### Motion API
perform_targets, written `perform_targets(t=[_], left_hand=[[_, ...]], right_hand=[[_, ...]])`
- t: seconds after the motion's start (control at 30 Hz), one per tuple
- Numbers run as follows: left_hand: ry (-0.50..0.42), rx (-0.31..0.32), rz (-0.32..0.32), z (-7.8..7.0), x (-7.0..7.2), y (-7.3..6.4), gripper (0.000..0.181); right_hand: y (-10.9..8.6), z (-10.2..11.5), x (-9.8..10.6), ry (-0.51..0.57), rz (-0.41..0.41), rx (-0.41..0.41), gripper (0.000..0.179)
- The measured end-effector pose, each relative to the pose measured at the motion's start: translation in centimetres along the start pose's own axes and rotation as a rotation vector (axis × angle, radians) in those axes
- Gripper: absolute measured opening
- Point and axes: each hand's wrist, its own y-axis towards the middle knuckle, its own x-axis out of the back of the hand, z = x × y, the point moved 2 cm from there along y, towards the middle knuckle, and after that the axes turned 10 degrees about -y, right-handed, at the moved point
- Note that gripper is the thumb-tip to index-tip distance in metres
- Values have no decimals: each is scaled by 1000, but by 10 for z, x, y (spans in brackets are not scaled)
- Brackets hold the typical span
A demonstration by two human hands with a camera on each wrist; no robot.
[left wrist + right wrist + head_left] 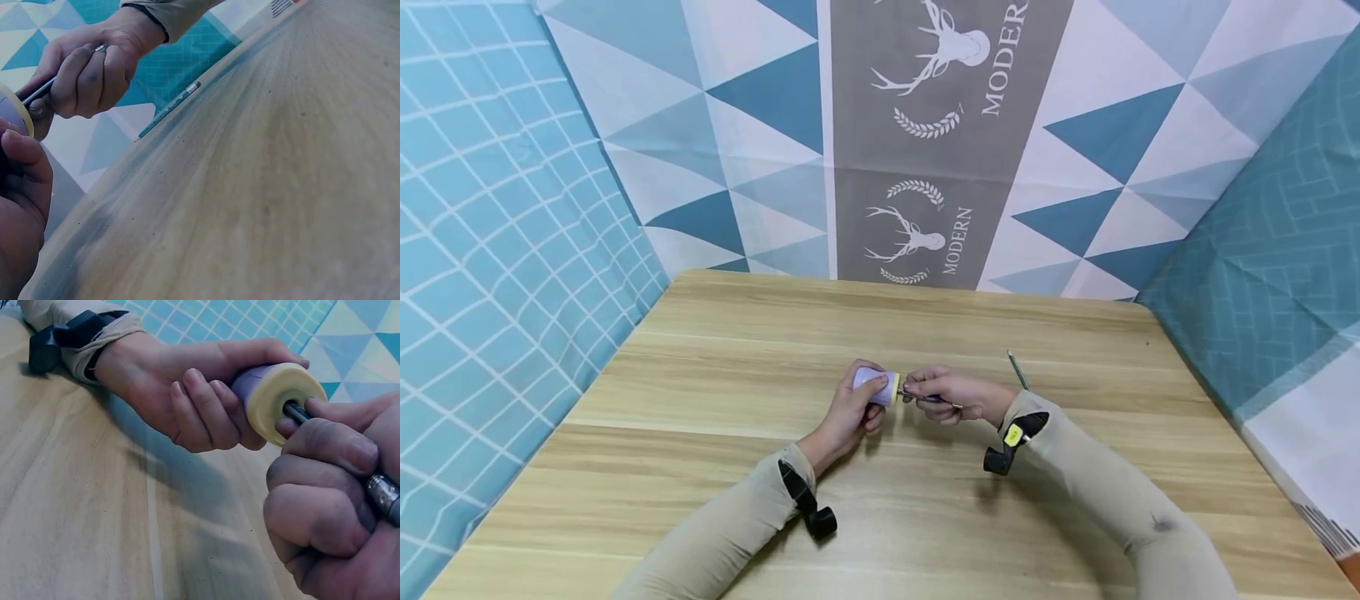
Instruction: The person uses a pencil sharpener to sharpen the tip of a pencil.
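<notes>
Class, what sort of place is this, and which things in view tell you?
Probably a makeshift recording corner: a wood-grain table is closed in by patterned coverings, and a black wrist camera is strapped at each sleeve.

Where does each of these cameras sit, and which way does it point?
Head: on the person's head, facing forward and down at the table; left hand, right hand and both sleeves show.
Left wrist: past the left hand, toward the right hand and the pencil.
Right wrist: across the right hand, toward the left hand gripping the purple cylinder.
Shared: head and left wrist both show the pencil.
</notes>
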Motion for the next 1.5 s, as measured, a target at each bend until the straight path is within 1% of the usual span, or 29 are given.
perform_targets(t=[0.07,0.13,0.2,0.27,0.33,0.37,0.43,0.47,0.5,0.6,0.67,0.7,0.73,0.8,0.83,0.87,0.9,0.93,1.0,1.07,1.17,1.23,1.3,1.4,1.5], left_hand=[[6,3,1,0,0,0,13],[8,3,4,0,-1,0,13],[8,1,5,1,-1,0,13],[6,3,1,1,-1,1,13],[10,9,-5,1,0,1,14],[10,10,-12,1,0,1,14],[6,10,-25,1,1,1,13],[3,9,-31,1,1,2,13],[-1,8,-34,0,1,2,12],[-8,7,-31,-1,2,2,12],[-11,7,-26,-2,3,2,11],[-11,6,-25,-2,3,2,11],[-13,7,-27,-2,3,2,11],[-18,5,-32,-1,3,2,10],[-20,6,-30,0,3,2,10],[-22,10,-28,0,3,2,11],[-22,16,-25,1,2,1,11],[-22,20,-20,2,2,1,12],[-18,27,-8,3,1,1,13],[-9,31,0,4,0,0,13],[4,35,12,5,-1,0,13],[7,41,20,5,-2,0,13],[7,45,30,5,-2,0,14],[-1,45,49,5,-2,-1,16],[-1,39,63,4,-1,-2,17]], right_hand=[[0,-2,1,12,16,-1,19],[-1,-2,2,-32,-2,-2,19],[-2,-1,3,-129,-54,5,22],[-4,3,3,-279,-143,26,26],[-8,9,0,-486,-257,83,27],[-10,12,-2,-600,-311,123,24],[-14,17,-8,-872,-408,208,20],[-16,19,-12,-1014,-447,263,18],[-16,20,-16,-1165,-479,334,20],[-14,15,-23,-1586,-571,602,25],[-11,10,-25,-1825,-638,761,13],[-10,9,-26,-1926,-671,825,6],[-8,7,-25,-2008,-694,867,9],[-7,6,-25,-2127,-705,896,29],[-6,6,-26,-2161,-700,900,35],[-6,6,-26,-2168,-691,902,37],[-6,6,-26,-2152,-681,895,37],[-5,6,-26,-2112,-660,877,34],[-5,5,-24,-1972,-607,818,24],[-6,7,-23,-1750,-538,731,18],[-6,11,-19,-1387,-444,576,17],[-6,13,-16,-1165,-389,473,17],[-6,15,-13,-974,-335,353,16],[-5,16,-9,-649,-245,166,16],[-3,13,-4,-336,-160,9,17]])
